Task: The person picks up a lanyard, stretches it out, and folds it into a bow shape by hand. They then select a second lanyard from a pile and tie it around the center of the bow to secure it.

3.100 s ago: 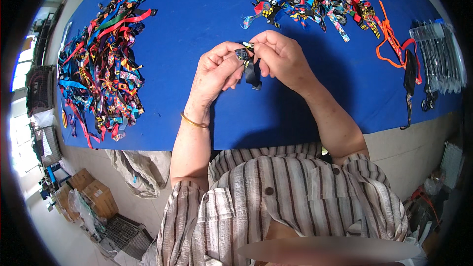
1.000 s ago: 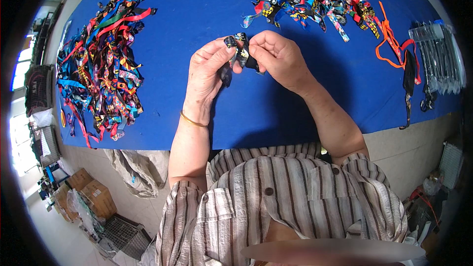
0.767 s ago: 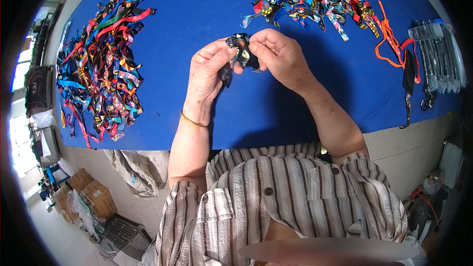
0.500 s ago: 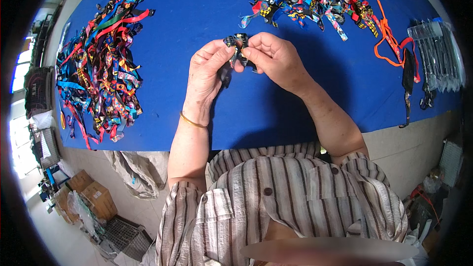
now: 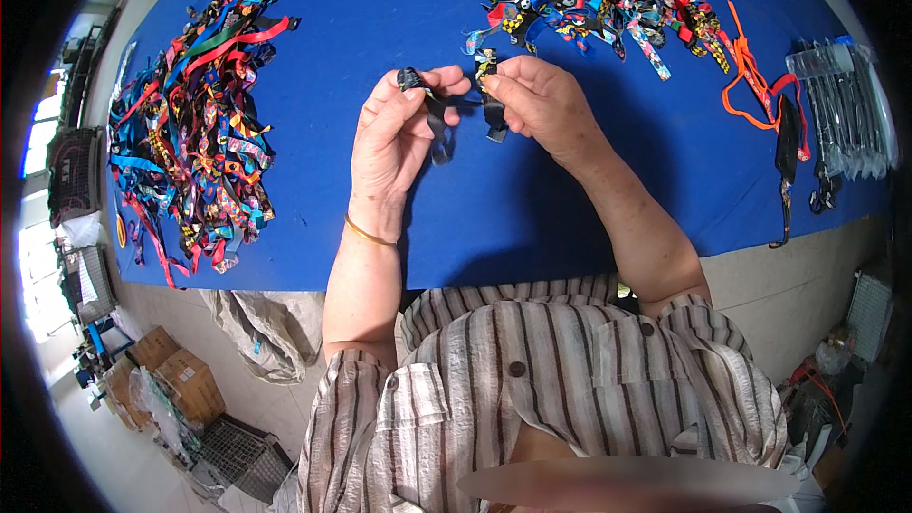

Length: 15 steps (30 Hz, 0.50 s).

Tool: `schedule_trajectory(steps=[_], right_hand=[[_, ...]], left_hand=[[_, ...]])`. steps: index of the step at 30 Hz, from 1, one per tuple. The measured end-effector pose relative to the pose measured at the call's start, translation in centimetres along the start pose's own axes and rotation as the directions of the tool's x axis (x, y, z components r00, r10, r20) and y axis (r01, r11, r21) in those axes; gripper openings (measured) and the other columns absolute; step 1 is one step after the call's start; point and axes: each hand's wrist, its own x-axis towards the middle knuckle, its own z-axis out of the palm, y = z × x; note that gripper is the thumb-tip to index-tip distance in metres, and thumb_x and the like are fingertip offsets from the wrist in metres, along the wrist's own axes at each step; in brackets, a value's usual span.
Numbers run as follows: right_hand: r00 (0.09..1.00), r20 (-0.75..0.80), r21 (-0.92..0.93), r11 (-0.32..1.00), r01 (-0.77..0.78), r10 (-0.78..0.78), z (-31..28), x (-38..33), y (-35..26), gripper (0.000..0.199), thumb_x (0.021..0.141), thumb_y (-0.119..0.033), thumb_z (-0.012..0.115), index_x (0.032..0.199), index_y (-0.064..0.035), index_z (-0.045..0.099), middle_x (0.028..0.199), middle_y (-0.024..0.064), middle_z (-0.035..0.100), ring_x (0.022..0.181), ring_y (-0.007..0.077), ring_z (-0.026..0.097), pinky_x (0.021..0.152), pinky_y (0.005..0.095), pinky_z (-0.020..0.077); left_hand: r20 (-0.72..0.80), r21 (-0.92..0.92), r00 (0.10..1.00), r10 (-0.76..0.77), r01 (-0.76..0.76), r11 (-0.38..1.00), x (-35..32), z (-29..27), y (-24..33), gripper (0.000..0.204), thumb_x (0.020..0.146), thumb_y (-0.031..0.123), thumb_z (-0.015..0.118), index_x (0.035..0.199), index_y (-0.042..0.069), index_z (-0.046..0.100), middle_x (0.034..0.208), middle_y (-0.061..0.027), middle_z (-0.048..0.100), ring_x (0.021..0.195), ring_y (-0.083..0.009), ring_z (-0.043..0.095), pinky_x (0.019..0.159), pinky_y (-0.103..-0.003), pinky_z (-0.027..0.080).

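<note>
The left hand [image 5: 397, 138] pinches one end of a black ribbon [image 5: 439, 119]; the right hand [image 5: 534, 104] pinches the other end, above the blue table [image 5: 589, 218], between two piles of colourful ribbons [image 5: 195, 123].

Hands [image 5: 399, 128] parted, black strap [image 5: 439, 114] stretched (slightly)

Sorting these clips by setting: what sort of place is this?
Probably a small workshop for hand assembly: a blue worktable bears heaps of coloured ribbon bands, and cardboard boxes stand on the floor.
</note>
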Motion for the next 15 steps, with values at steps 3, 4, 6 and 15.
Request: schedule_trajectory(steps=[3, 4, 6, 15], right_hand=[[1.000, 0.000, -0.026, 0.999, -0.024, 0.024, 0.1, 0.0, -0.1, 0.019, 0.094, -0.019, 0.063, 0.091, -0.0009, 0.065, 0.062, -0.0015, 0.057, 0.055, 0.0046, 0.052, 0.050, 0.0221, 0.0415], [1.000, -0.010, -0.051, 0.999, -0.019, 0.018, 0.2, -0.1, -0.3, 0.019, 0.094, -0.019, 0.063, 0.091, -0.0004, 0.064, 0.063, -0.0012, 0.058, 0.055, 0.0046, 0.052, 0.050, 0.0224, 0.0414], [1.000, -0.018, -0.076, 0.997, -0.014, 0.013, 0.4, -0.1, -0.3, 0.018, 0.094, -0.018, 0.063, 0.091, 0.0002, 0.063, 0.064, -0.0008, 0.058, 0.055, 0.0046, 0.052, 0.050, 0.0228, 0.0413], [0.984, -0.020, -0.039, 0.984, 0.174, -0.175, 1.0, -0.3, 0.6, 0.011, 0.094, -0.011, 0.062, 0.090, -0.0007, 0.059, 0.067, -0.0009, 0.057, 0.058, 0.0028, 0.050, 0.051, 0.0223, 0.0402]], left_hand=[[0.078, -0.062, 0.997, 0.002, 0.003, 0.998, 0.0, -0.1, 0.0, 0.016, 0.097, 0.009, 0.057, 0.107, -0.002, 0.063, 0.105, -0.0219, 0.069, 0.098, -0.0285, 0.068, 0.073, -0.032, 0.057], [0.101, -0.064, 0.995, -0.014, 0.021, 0.998, 0.0, -0.2, 0.0, 0.017, 0.097, 0.010, 0.057, 0.107, -0.002, 0.062, 0.102, -0.0216, 0.069, 0.094, -0.0286, 0.069, 0.070, -0.032, 0.057], [0.061, -0.025, 0.997, -0.052, 0.054, 0.998, 0.1, -0.4, 0.0, 0.019, 0.097, 0.012, 0.058, 0.111, -0.002, 0.060, 0.098, -0.0191, 0.070, 0.090, -0.0283, 0.070, 0.069, -0.032, 0.057], [-0.090, 0.090, 0.994, -0.059, 0.067, 0.994, 0.5, -0.3, -0.1, 0.009, 0.095, 0.004, 0.059, 0.098, 0.005, 0.050, 0.090, -0.0192, 0.070, 0.074, -0.0251, 0.071, 0.060, -0.029, 0.058]])
